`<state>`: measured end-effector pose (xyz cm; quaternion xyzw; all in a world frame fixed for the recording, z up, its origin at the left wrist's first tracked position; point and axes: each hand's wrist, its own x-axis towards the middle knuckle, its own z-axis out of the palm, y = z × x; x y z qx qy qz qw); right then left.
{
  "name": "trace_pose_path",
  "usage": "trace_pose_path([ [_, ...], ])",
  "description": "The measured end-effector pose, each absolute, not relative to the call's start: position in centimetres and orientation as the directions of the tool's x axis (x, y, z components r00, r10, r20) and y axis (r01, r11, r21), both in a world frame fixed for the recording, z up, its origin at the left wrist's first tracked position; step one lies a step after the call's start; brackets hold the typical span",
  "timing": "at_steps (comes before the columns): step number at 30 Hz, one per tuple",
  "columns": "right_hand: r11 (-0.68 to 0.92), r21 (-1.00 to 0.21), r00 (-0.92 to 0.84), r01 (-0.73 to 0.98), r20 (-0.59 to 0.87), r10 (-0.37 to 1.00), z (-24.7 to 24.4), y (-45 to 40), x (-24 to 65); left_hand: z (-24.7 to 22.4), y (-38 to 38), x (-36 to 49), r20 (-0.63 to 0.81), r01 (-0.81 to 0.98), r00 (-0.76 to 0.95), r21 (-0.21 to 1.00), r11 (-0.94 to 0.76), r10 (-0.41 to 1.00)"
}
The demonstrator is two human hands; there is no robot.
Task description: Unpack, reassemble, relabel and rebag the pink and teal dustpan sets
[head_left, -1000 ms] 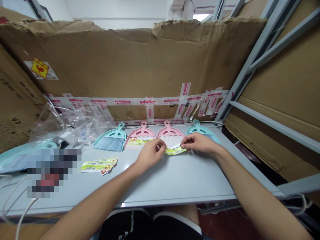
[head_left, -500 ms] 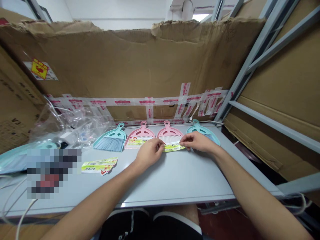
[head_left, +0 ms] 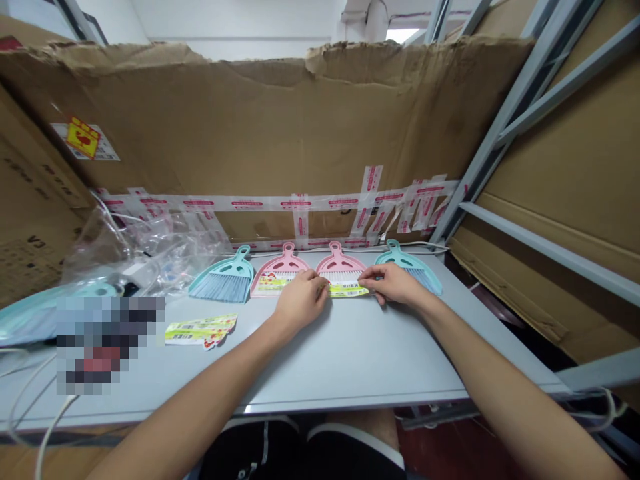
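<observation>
Between my two hands a yellow-green label strip (head_left: 347,289) lies over the lower edge of the right pink dustpan with brush (head_left: 337,259). My left hand (head_left: 304,297) pinches the strip's left end, and my right hand (head_left: 393,283) pinches its right end. A similar label (head_left: 273,283) rests across the left pink dustpan (head_left: 287,259), partly behind my left hand. Blue dustpan sets flank the pink ones, one on the left (head_left: 225,277) and one on the right (head_left: 400,257), the latter partly hidden by my right hand.
Several loose labels (head_left: 200,330) lie fanned on the grey table (head_left: 310,373). Clear plastic bags (head_left: 150,257), another blue dustpan (head_left: 30,310), a blurred patch and white cables are at the left. A taped cardboard wall (head_left: 280,133) stands behind; metal shelving (head_left: 520,113) is at the right.
The label strip between my hands has moved slightly up, away from me, onto the pink dustpan's lower edge. My hands have shifted slightly with it. The view has moved a little.
</observation>
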<state>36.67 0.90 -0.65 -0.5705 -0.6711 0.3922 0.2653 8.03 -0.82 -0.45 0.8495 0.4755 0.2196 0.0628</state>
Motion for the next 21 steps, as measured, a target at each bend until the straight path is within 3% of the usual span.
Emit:
trace_pose_path([
  [5,0.082,-0.806,-0.111,0.586,0.021,0.994,-0.8,1.3,35.9,-0.3,-0.5,8.4,0.315,0.807,0.442,0.268,-0.526,0.84],
  [8,0.131,-0.732,-0.077,0.669,0.107,0.991,-0.6,1.6,35.3,-0.3,-0.3,8.6,0.312,0.821,0.442,0.236,-0.52,0.841],
  [14,0.251,-0.547,-0.111,0.799,0.276,0.955,-1.1,2.3,34.9,-0.4,0.3,8.9,0.323,0.844,0.443,0.164,-0.511,0.836],
  [21,0.322,-0.424,-0.172,0.846,0.355,0.919,-1.8,2.6,35.0,-0.7,0.7,8.9,0.331,0.837,0.48,0.107,-0.537,0.813],
])
